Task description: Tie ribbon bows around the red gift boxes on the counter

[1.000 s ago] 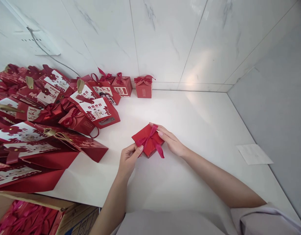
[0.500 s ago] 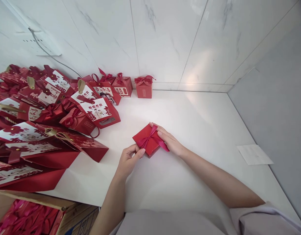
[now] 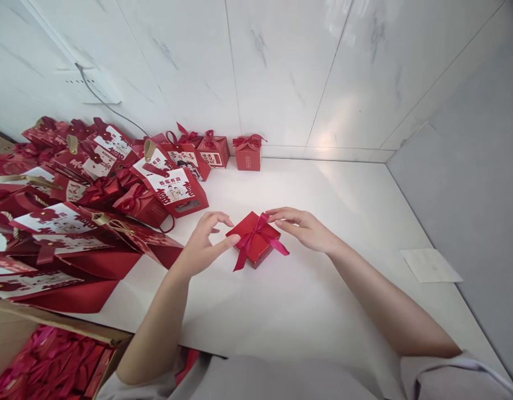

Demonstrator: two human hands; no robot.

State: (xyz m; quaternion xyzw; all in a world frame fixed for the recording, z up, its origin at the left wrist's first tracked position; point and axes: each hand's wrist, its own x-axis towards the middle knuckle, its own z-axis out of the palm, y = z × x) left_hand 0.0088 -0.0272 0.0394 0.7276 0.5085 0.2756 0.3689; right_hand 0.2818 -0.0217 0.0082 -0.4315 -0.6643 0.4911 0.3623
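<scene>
A small red gift box (image 3: 256,253) rests on the white table in front of me, with a magenta ribbon (image 3: 255,233) tied in a bow across its top. To its left is my left hand (image 3: 204,241), thumb and fingers apart, the thumb tip close to the box's left corner. On the other side my right hand (image 3: 302,225) has its fingers loosely spread at the box's upper right edge, near a ribbon loop. Whether those fingertips touch the box I cannot tell. Neither hand grips anything.
Many red and white gift boxes and bags (image 3: 173,191) crowd the table's left side. One red box (image 3: 248,153) stands by the marble wall. An open carton (image 3: 56,319) of ribboned boxes sits lower left. A white paper (image 3: 431,265) lies at the right edge.
My left hand has let go of the box's lower left side and moved up and left, opening. My right hand has drawn back slightly rightward. The left ribbon tail now hangs over the box's side.
</scene>
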